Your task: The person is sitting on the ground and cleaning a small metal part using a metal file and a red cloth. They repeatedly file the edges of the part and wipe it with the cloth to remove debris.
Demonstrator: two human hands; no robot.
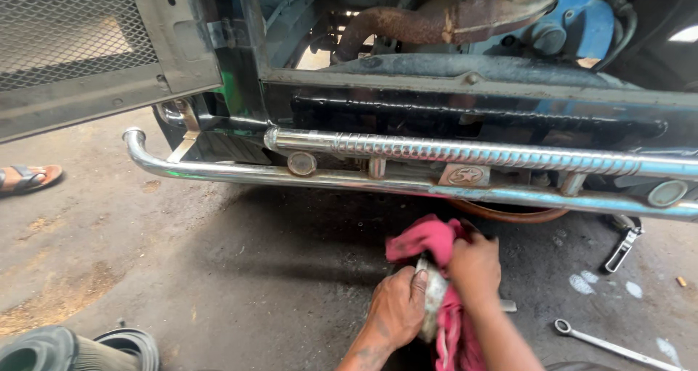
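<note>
We see left hand [396, 309] clenched round metal part [434, 294], held low over floor [240, 269], just in front of bumper [436, 185]. Right hand [476, 265] grips red rag [432, 241], pressed on part. We judge wiping midway: bare metal shows, rest under rag (can't tell how clean). Spanner [611, 345] lies near floor's right edge, untouched.

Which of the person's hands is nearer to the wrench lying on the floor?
The right hand. It grips the red rag to the upper left of the wrench; the left hand is farther left, holding a metal part.
</note>
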